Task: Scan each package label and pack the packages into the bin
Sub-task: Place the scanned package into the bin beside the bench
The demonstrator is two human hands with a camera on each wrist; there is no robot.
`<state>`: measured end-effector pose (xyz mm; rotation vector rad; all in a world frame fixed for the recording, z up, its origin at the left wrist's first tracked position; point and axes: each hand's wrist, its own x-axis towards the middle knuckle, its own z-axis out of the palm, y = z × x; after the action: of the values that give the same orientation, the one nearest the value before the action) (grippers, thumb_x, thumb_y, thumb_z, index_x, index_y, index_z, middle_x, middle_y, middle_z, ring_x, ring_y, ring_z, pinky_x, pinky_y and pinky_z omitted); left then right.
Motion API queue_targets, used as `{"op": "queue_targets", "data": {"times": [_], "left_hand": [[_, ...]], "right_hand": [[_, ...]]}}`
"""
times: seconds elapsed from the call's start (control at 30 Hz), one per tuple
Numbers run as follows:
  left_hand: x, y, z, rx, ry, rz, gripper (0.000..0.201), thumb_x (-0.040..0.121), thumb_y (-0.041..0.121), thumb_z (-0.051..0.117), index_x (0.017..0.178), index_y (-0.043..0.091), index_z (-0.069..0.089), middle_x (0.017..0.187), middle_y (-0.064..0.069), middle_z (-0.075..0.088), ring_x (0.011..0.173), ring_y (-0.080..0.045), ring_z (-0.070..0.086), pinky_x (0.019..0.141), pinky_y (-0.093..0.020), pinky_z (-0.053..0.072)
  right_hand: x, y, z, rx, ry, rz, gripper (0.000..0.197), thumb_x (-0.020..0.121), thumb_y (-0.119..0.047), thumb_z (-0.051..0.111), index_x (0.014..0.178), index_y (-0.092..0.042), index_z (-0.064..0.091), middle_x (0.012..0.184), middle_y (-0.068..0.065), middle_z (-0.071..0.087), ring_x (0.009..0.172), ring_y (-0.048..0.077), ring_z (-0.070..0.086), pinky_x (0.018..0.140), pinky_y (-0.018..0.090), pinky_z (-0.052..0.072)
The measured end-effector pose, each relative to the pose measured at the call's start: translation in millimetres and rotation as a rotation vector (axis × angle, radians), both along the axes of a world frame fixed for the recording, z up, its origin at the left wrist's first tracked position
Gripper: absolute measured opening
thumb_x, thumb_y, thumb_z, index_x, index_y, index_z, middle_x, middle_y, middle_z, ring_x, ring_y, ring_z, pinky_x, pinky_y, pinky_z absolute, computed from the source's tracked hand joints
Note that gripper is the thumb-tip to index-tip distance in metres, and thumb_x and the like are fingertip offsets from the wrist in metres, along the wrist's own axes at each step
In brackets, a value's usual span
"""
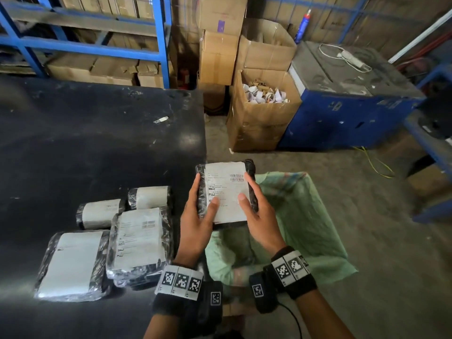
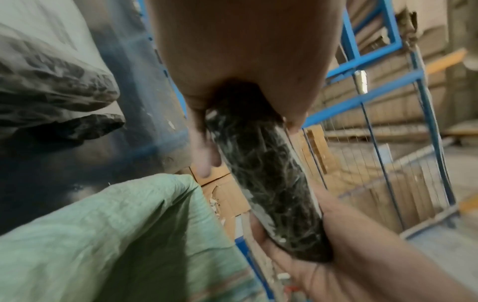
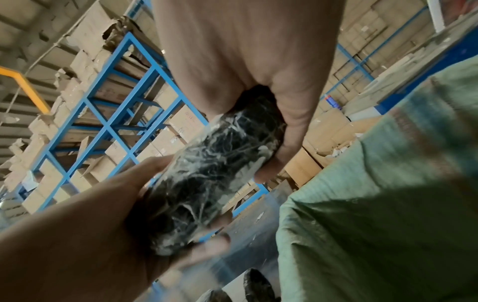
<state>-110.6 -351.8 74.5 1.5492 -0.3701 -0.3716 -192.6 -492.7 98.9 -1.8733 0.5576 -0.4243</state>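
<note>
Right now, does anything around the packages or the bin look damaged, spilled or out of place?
Nothing stands out. Both hands, left hand and right hand, grip the held package label-up above the green bag-lined bin. Four more packages lie labels up on the black table, wrapping intact as far as visible.

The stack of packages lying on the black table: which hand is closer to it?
Left. The left hand grips the held package right beside the stack of packages; the right hand grips its far side, over the green bag.

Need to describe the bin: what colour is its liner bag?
Pale green bag, clearest in the head view, below the held package.
</note>
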Motion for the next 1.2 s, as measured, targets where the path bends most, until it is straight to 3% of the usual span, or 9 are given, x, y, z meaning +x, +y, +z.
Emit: {"op": "queue_targets", "data": {"times": [0.1,0.2,0.37,0.5,0.67,0.83,1.0,1.1,1.2], "left_hand": [[-15,-17,-22,0.378,-0.121,-0.082,0.067,0.097,0.067,0.032,0.157,0.043,0.018,0.139,0.001,0.049,0.128,-0.021,0.051,0.11,-0.043,0.041],[-28,-31,-52,0.691,-0.314,-0.109,0.083,0.091,0.063,0.014,0.16,0.017,0.021,0.159,-0.019,0.031,0.152,-0.035,0.02,0.122,-0.049,0.021],[-52,-42,-106,0.901,-0.506,-0.156,0.068,0.102,0.04,0.024,0.158,0.002,0.019,0.167,-0.02,0.007,0.155,-0.034,0.006,0.125,-0.049,0.019],[-60,-40,-122,0.945,-0.493,-0.179,0.072,0.099,0.022,0.042,0.159,0.004,0.007,0.169,-0.014,-0.003,0.157,-0.026,-0.001,0.124,-0.046,0.022],[-57,-41,-119,0.969,-0.497,-0.195,0.073,0.096,0.011,0.043,0.158,0.0,0.007,0.168,-0.017,-0.002,0.156,-0.029,-0.002,0.125,-0.046,0.022],[-58,-40,-120,0.999,-0.465,-0.229,0.067,0.096,0.021,0.027,0.158,0.0,0.01,0.168,-0.017,0.001,0.156,-0.03,0.0,0.124,-0.048,0.023],[-61,-39,-121,0.999,-0.447,-0.244,0.07,0.094,0.024,0.024,0.158,0.0,0.009,0.168,-0.016,-0.002,0.156,-0.031,-0.004,0.123,-0.051,0.023],[-62,-40,-123,1.019,-0.447,-0.253,0.076,0.089,0.019,0.031,0.159,0.002,0.006,0.168,-0.014,-0.008,0.156,-0.03,-0.008,0.124,-0.05,0.022],[-59,-41,-126,1.004,-0.447,-0.232,0.079,0.087,0.016,0.036,0.159,0.003,0.008,0.169,-0.014,-0.007,0.156,-0.03,-0.008,0.124,-0.05,0.022]], "right_hand": [[-17,-44,-25,0.016,0.126,0.013,0.05,0.096,-0.043,0.051,0.144,-0.044,0.038,0.144,-0.016,0.05,0.128,0.0,0.051,0.106,0.038,0.048],[-25,-89,-52,-0.049,0.352,0.048,0.052,0.093,-0.044,0.053,0.143,-0.041,0.041,0.144,-0.006,0.053,0.127,0.012,0.054,0.106,0.043,0.046],[-2,-139,-87,-0.15,0.8,0.261,0.053,0.097,-0.035,0.051,0.148,-0.027,0.039,0.146,0.004,0.05,0.134,0.024,0.048,0.109,0.032,0.038],[29,-157,-132,-0.18,0.952,0.336,0.053,0.098,-0.034,0.051,0.149,-0.021,0.038,0.149,0.009,0.046,0.134,0.028,0.047,0.108,0.03,0.037],[48,-157,-197,0.014,0.934,0.279,0.055,0.1,-0.032,0.05,0.15,-0.018,0.035,0.149,0.012,0.045,0.132,0.032,0.049,0.106,0.032,0.04],[45,-134,-265,0.153,0.811,0.127,0.057,0.099,-0.033,0.051,0.151,-0.019,0.033,0.151,0.013,0.042,0.134,0.032,0.046,0.107,0.034,0.038],[40,-115,-319,0.156,0.706,-0.05,0.059,0.098,-0.029,0.053,0.152,-0.024,0.031,0.139,0.015,0.056,0.122,0.036,0.056,0.098,0.034,0.045],[35,-114,-349,0.115,0.719,-0.015,0.064,0.099,-0.028,0.051,0.155,-0.024,0.02,0.142,0.018,0.052,0.119,0.039,0.057,0.1,0.042,0.047],[31,-114,-369,0.075,0.716,0.024,0.067,0.1,-0.021,0.05,0.156,-0.019,0.014,0.149,0.017,0.044,0.128,0.038,0.051,0.104,0.038,0.04]]}}
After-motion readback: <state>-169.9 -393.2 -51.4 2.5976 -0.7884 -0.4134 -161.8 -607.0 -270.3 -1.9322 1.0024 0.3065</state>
